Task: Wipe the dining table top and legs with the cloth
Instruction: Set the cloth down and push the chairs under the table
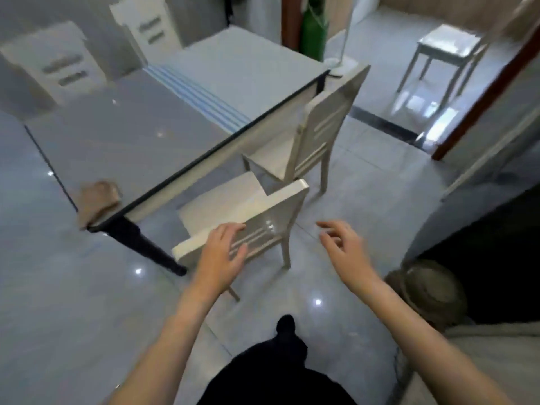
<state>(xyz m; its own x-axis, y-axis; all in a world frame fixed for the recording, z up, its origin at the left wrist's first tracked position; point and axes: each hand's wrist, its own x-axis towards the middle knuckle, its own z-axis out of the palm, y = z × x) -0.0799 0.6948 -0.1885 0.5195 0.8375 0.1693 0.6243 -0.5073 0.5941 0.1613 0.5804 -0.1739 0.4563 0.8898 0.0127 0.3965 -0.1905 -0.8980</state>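
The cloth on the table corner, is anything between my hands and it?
Yes. The near white chair stands between both hands and the cloth on the table's near corner. The left hand is at its backrest; the right hand hovers open, farther right.

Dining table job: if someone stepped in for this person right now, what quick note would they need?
Left hand: open, at the backrest of the nearest chair; contact unclear through blur.
Right hand: open and empty, in the air beside that chair.
Cloth: crumpled on the near corner of the dining table, slightly overhanging the edge, in nobody's hand.
Done: no sign of wiping can be read from the glossy top.
Left: probably move the chair clear, pick up the cloth, wipe the top, then the legs, such as the dark leg below the cloth.
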